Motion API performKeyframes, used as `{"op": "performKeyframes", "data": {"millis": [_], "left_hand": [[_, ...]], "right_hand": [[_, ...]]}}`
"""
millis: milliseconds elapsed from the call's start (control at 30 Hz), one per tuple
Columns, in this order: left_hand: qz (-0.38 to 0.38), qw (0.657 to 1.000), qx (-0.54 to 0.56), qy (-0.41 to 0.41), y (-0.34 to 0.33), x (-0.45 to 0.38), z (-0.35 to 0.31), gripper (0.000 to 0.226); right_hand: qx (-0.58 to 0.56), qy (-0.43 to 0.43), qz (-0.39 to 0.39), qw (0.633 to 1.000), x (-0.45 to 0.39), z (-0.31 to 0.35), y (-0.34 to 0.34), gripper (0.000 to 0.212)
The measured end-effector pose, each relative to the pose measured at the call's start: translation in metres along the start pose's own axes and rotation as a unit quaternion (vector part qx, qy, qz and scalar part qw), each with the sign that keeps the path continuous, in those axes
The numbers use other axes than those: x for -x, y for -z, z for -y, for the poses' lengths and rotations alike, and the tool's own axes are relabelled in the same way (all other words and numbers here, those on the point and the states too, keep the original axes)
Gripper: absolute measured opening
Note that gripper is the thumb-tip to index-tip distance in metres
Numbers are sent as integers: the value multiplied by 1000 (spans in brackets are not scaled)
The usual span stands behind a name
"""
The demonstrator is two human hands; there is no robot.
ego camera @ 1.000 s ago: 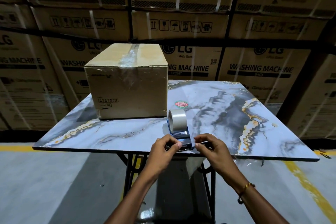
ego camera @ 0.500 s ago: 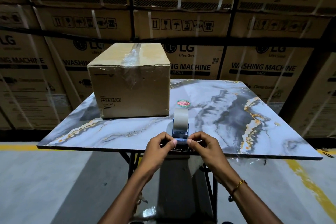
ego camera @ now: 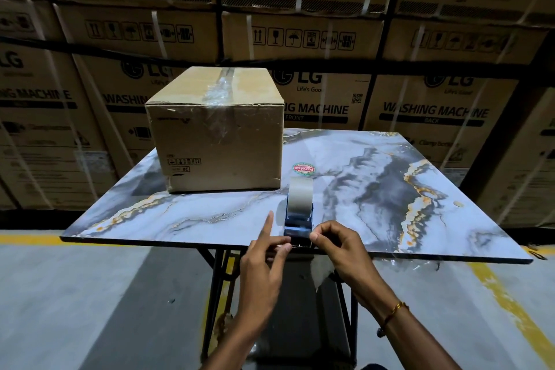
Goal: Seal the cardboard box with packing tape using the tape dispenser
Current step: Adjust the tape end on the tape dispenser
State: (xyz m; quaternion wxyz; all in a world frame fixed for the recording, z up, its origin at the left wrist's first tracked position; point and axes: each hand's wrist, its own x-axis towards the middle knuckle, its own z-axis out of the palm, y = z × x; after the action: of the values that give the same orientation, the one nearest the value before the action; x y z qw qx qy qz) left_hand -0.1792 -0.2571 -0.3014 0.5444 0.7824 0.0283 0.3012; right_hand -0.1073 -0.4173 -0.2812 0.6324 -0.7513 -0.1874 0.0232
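A closed cardboard box (ego camera: pixel 214 132) stands on the back left of the marble table (ego camera: pixel 186 213), with wrinkled clear tape along its top seam and down its front. The blue tape dispenser (ego camera: pixel 298 213), holding a roll of pale tape, sits end-on at the table's near edge, right of the box. My left hand (ego camera: pixel 264 261) pinches at the dispenser's near end with thumb and middle finger, index finger pointing up. My right hand (ego camera: pixel 339 246) pinches the same end from the right. A thin tape edge shows between the fingertips.
A round red and green sticker (ego camera: pixel 304 169) lies behind the dispenser. A clear tape scrap (ego camera: pixel 321 273) hangs below the table's near edge. Stacked washing-machine cartons (ego camera: pixel 432 111) wall off the back. Yellow floor lines (ego camera: pixel 510 309) run beside the table's black frame.
The dispenser turned from slightly angled to end-on toward me. Both hands closed in on its near end, and my left index finger has lifted off.
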Motion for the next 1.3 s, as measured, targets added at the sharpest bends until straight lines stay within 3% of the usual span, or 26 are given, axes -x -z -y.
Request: {"op": "performKeyframes", "data": {"millis": [333,600,800,933,1300], "left_hand": [[44,978,126,158,1,-21,-7,6],[58,949,190,243,0,-28,-13,12],[45,947,164,273,-2,-31,-17,14],[45,943,155,291,-3,-35,-18,17],[66,925,144,346,-1,-39,-20,9]], "right_hand": [[-11,-27,-18,999,5,2,-3,11],[-4,-43,-30,999,8,0,-4,10],[11,-50,-52,997,8,1,-8,12],[32,-60,-64,996,8,6,-10,24],[16,-123,-38,992,5,17,-11,27]]}}
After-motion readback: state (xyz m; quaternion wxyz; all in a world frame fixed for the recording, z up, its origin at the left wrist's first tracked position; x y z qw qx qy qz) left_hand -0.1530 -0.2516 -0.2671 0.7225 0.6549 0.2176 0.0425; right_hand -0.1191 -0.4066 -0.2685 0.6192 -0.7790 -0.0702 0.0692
